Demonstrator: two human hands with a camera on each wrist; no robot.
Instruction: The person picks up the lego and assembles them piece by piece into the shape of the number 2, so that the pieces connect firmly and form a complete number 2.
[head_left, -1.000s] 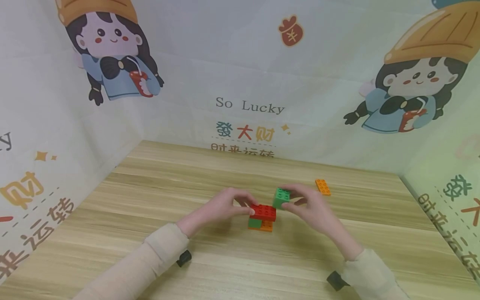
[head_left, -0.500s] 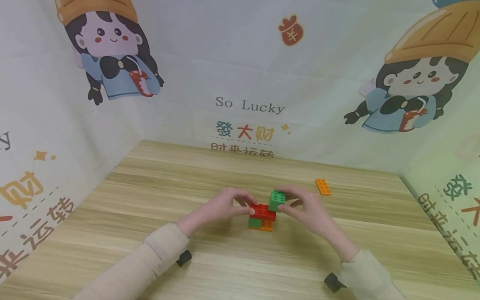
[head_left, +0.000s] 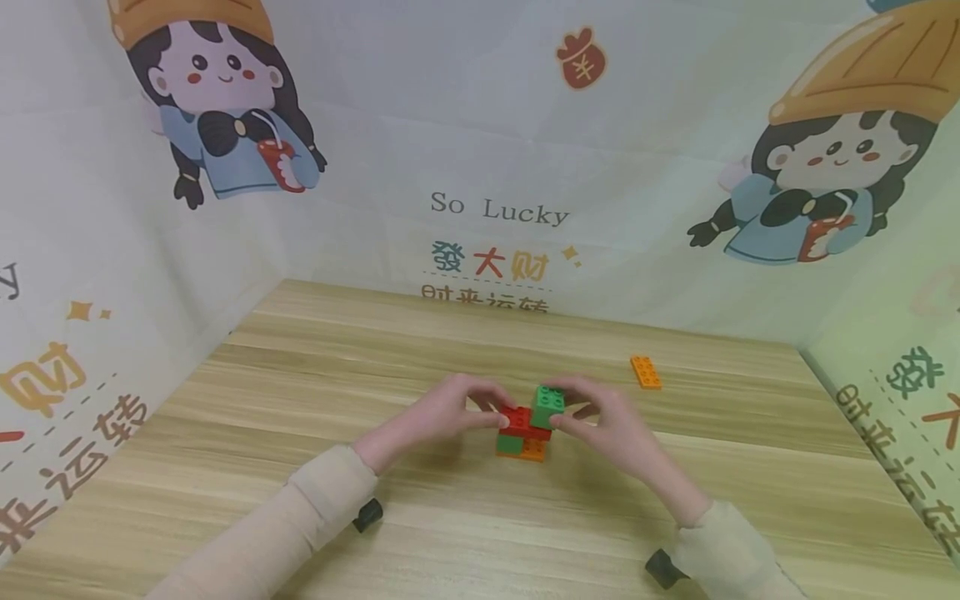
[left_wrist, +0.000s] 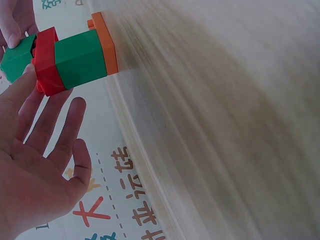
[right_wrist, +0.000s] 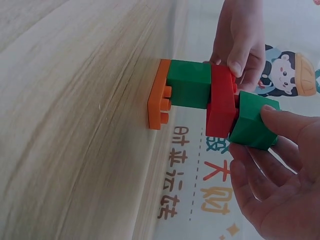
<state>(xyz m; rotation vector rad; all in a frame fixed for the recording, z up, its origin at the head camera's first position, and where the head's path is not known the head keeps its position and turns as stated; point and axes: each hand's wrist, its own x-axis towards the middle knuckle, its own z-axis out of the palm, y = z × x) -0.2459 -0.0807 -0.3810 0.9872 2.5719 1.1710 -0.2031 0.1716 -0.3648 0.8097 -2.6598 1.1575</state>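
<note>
On the table stands a small stack: an orange studded plate (right_wrist: 157,97) at the bottom, a green brick (right_wrist: 189,82) over one half of it, and a red brick (right_wrist: 221,102) on top. My left hand (head_left: 450,414) pinches the left end of the red brick between thumb and fingers. With thumb and fingertips my right hand (head_left: 611,425) grips a second green brick (head_left: 549,406) over the red brick's right end. In the right wrist view this green brick sits slightly tilted against the red studs; whether it is pressed on I cannot tell.
A loose orange plate (head_left: 646,372) lies farther back on the right of the wooden table (head_left: 337,350). A printed cloth (head_left: 360,150) hangs behind and along both sides. Black pieces show at both cuffs.
My right hand has brought the second green brick left and down, from beside the red brick onto its right end. My left hand keeps its place on the red brick.
</note>
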